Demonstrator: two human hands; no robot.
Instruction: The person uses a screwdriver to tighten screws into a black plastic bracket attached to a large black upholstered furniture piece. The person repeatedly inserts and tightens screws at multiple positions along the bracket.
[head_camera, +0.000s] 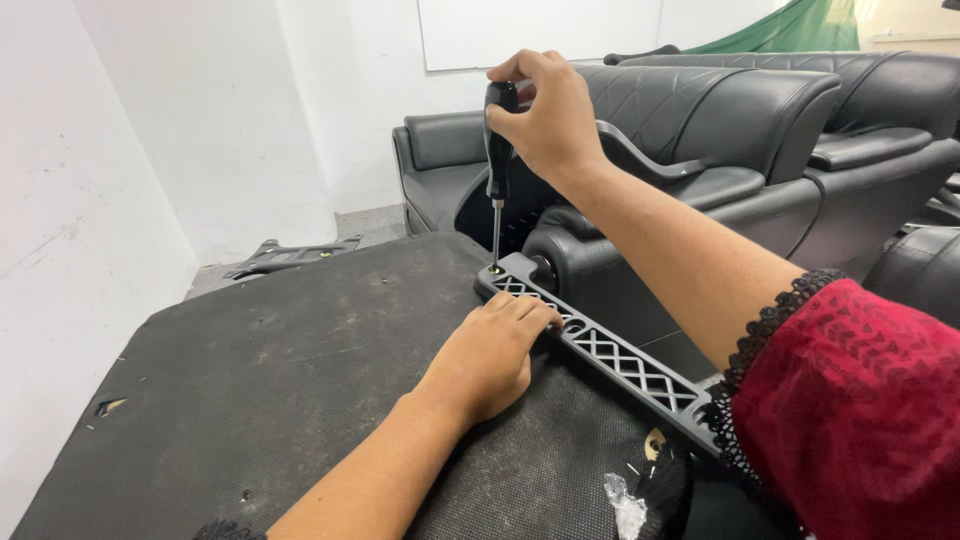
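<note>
The right hand (548, 118) covers the top of the black-handled screwdriver (497, 165). Beyond the left hand (490, 355), the long black plastic lattice bracket (610, 355) vanishes behind the red lace-trimmed sleeve (850, 420), which the picture's edge cuts.

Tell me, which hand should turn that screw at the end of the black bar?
Probably the right hand. It grips the screwdriver upright, with the tip on the screw at the bar's end. The left hand lies flat on the bar, likely steadying it.

Single head-worn view, looking down and forward, close over the dark fabric panel (270, 380), sofas (760, 110) beyond
</note>
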